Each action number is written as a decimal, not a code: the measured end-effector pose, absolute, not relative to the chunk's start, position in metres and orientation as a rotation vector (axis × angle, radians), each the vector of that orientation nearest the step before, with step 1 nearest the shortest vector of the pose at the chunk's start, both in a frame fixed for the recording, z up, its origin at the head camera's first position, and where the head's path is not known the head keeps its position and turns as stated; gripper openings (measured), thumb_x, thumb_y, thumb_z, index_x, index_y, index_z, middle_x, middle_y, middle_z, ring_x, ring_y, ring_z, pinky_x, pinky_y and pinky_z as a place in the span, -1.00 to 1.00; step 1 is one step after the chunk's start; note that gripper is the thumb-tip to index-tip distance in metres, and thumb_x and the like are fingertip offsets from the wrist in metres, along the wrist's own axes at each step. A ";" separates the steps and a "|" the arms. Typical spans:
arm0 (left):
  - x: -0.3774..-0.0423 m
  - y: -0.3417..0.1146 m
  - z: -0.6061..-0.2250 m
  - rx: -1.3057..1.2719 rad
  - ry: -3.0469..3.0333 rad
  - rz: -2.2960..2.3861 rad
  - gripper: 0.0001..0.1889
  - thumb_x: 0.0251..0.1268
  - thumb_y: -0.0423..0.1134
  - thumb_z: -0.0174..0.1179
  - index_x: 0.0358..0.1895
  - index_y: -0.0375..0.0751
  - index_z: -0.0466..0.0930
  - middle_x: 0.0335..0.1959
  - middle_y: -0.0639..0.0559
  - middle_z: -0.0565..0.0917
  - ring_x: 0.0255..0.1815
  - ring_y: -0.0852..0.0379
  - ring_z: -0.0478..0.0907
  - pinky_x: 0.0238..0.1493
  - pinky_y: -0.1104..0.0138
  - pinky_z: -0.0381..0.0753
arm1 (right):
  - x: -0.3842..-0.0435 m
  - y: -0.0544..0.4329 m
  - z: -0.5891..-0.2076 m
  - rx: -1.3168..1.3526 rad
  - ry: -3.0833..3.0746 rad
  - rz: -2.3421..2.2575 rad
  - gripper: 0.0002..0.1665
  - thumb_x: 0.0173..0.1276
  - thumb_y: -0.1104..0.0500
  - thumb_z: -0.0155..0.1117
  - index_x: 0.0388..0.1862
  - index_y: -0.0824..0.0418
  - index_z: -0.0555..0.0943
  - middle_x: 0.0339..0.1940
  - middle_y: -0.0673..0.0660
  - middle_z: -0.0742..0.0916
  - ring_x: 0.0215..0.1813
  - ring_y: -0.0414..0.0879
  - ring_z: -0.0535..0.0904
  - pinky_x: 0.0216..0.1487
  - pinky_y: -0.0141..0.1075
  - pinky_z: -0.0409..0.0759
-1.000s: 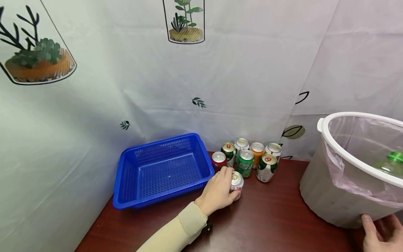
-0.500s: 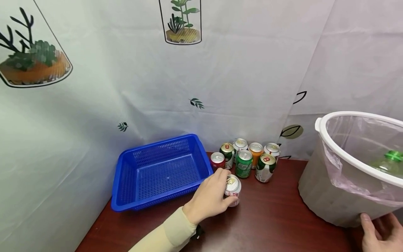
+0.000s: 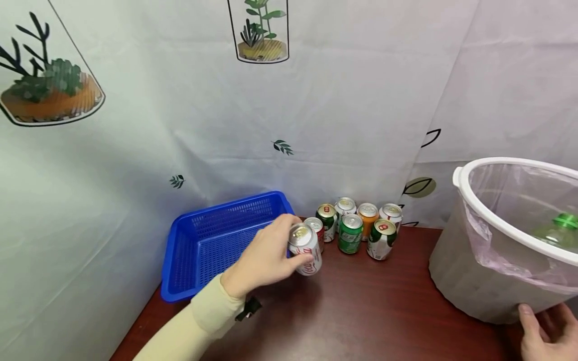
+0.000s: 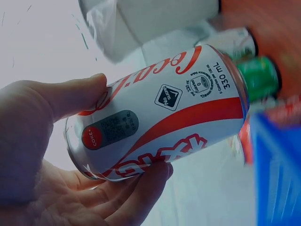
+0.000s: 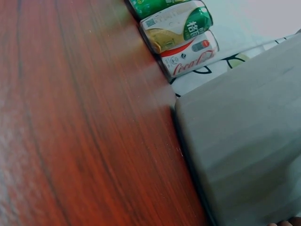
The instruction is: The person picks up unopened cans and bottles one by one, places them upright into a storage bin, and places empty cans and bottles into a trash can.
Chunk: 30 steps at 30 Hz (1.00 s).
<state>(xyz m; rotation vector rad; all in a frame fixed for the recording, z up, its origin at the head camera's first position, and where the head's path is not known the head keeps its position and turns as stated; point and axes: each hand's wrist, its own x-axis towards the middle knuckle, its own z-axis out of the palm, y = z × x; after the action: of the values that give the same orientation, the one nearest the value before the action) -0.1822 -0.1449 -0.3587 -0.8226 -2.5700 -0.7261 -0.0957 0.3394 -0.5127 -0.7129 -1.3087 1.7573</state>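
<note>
In the head view my left hand (image 3: 264, 255) grips a white and red Coca-Cola can (image 3: 306, 250). The can is tilted and held above the table, beside the right edge of a blue plastic basket (image 3: 171, 260). Up close in the left wrist view, thumb and fingers wrap round the lower part of the can (image 4: 164, 117). My right hand (image 3: 548, 336) touches the lower wall of a grey trash bin (image 3: 474, 276) at the right; only fingertips show in the right wrist view.
Several upright cans stand by the back wall, among them a red can (image 3: 317, 228), a green can (image 3: 350, 234) and an orange can (image 3: 368, 215). A pink liner and a green-capped bottle (image 3: 560, 230) are in the bin. The table (image 3: 361, 311) is dark red wood.
My left hand has lifted the Coca-Cola can off the table and carried it left toward the basket. The right hand stays at the bin.
</note>
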 end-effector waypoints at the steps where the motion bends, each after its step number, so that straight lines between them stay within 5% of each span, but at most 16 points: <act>1: -0.185 -0.150 -0.354 -0.811 -2.570 -0.729 -0.37 0.08 0.07 0.57 0.13 -0.08 0.49 -0.06 0.15 0.63 -0.14 0.26 0.62 -0.11 0.30 0.68 | -0.096 0.339 -0.513 -0.714 -1.304 1.759 -0.23 0.32 0.35 0.34 0.51 0.05 0.46 0.21 -0.24 0.66 0.33 -0.40 0.54 0.19 -0.75 0.40; 9: -0.216 -0.184 -0.333 -0.648 -2.670 -0.739 -0.45 0.13 0.09 0.53 0.04 -0.05 0.47 -0.17 0.13 0.63 -0.23 0.21 0.61 -0.24 0.28 0.63 | -0.097 0.340 -0.516 -0.736 -1.289 1.750 -0.23 0.31 0.34 0.35 0.50 0.04 0.46 0.32 -0.19 0.64 0.37 -0.40 0.52 0.19 -0.77 0.36; 20: -0.272 -0.210 -0.338 -0.493 -2.911 -0.710 -0.47 0.22 0.06 0.47 0.04 -0.13 0.41 -0.14 -0.04 0.63 -0.19 0.04 0.68 -0.26 0.21 0.70 | -0.099 0.341 -0.519 -0.722 -1.222 1.771 -0.23 0.27 0.37 0.37 0.48 0.06 0.49 0.10 -0.27 0.68 0.28 -0.36 0.56 0.12 -0.76 0.41; 30: -0.313 -0.215 -0.363 -0.345 -3.080 -0.613 -0.40 0.20 0.04 0.48 0.10 -0.20 0.38 -0.13 -0.10 0.63 -0.16 -0.06 0.66 -0.15 0.08 0.67 | -0.099 0.341 -0.519 -0.726 -1.298 1.729 -0.22 0.30 0.34 0.36 0.51 0.07 0.45 0.34 -0.16 0.63 0.40 -0.38 0.51 0.18 -0.77 0.36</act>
<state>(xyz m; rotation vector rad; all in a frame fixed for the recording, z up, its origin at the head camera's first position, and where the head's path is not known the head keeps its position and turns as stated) -0.3127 -0.2154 -0.3627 -0.3453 -3.0801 -0.6131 -0.0987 0.3405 -0.5186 -0.7263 -1.2978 1.7289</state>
